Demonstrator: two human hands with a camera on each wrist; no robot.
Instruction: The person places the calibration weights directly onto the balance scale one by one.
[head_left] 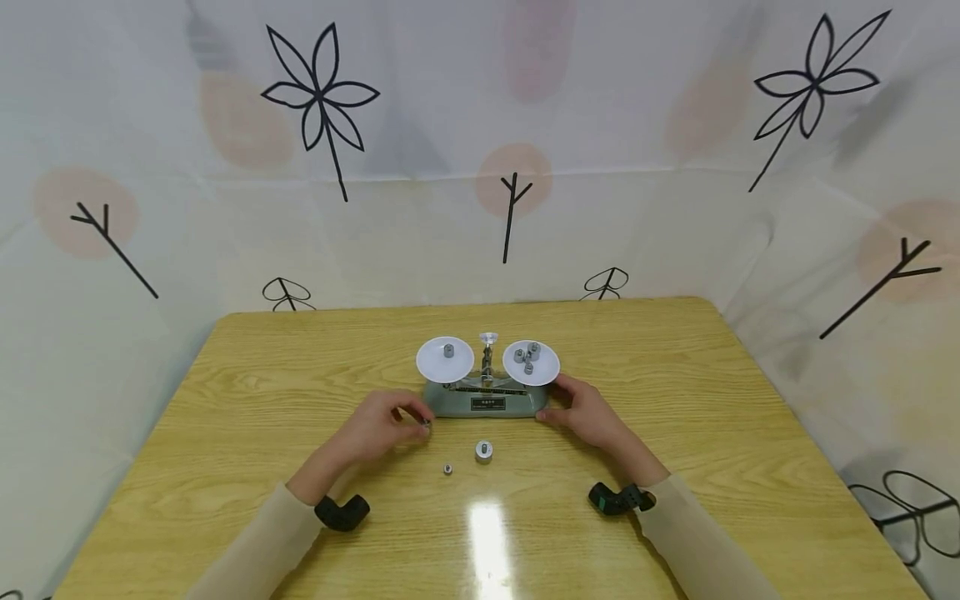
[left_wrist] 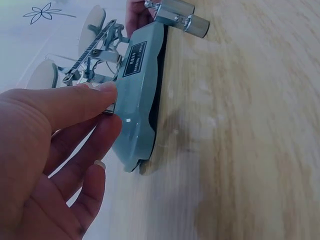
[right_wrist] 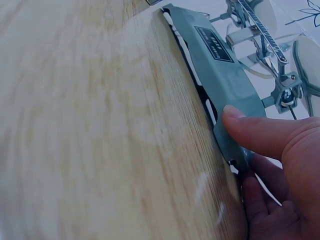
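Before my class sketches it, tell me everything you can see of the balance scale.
The balance scale stands upright on the table. Its long grey-green base, apparently painted metal, bears a dark label. Above are a metal post and a marked beam. The round white left pan holds one weight, the matching right pan several weights. The right hand grips the base's right end; the left hand is near the other end, contact unclear.

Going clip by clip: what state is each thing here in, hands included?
Balance: upright on the table
Left pan: bears one weight
Right pan: bears several weights
Larger loose weight: upright, on the table
Smaller loose weight: upright, on the table
Left hand: pinches a small metal piece
Right hand: grips the balance's right end
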